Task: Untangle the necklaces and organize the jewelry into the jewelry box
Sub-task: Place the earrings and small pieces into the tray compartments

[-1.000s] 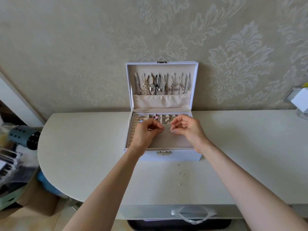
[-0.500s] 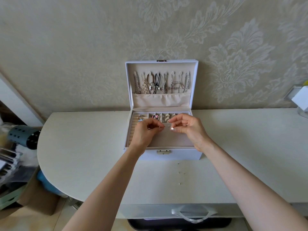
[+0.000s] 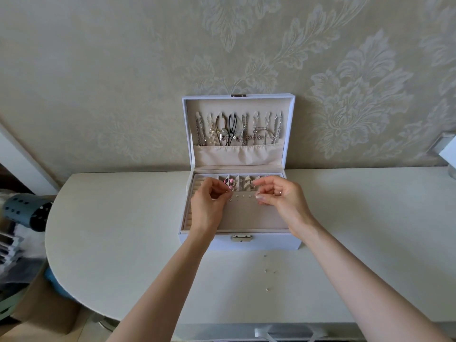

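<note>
The white jewelry box [image 3: 266, 243] stands open against the wall. Several necklaces [image 3: 238, 130] hang on hooks inside its lid. My left hand [image 3: 209, 206] hovers over the left of the beige tray, fingertips pinched on a tiny stud earring [image 3: 230, 199]. My right hand [image 3: 283, 201] is over the tray's right side, thumb and forefinger pinching another small stud [image 3: 256, 194]. Between the hands a short row of studs [image 3: 243, 195] sits in the beige panel. Pink earrings [image 3: 228, 183] lie in a rear compartment.
A few loose studs [image 3: 265, 270] lie on the white table [image 3: 123, 230] in front of the box. Off the table's curved left edge are a blue-grey perforated object [image 3: 27, 211] and clutter. A white item [image 3: 449, 149] stands at the far right.
My hands, which met fingertip to fingertip over the tray, have drawn apart, uncovering the row of studs in the panel.
</note>
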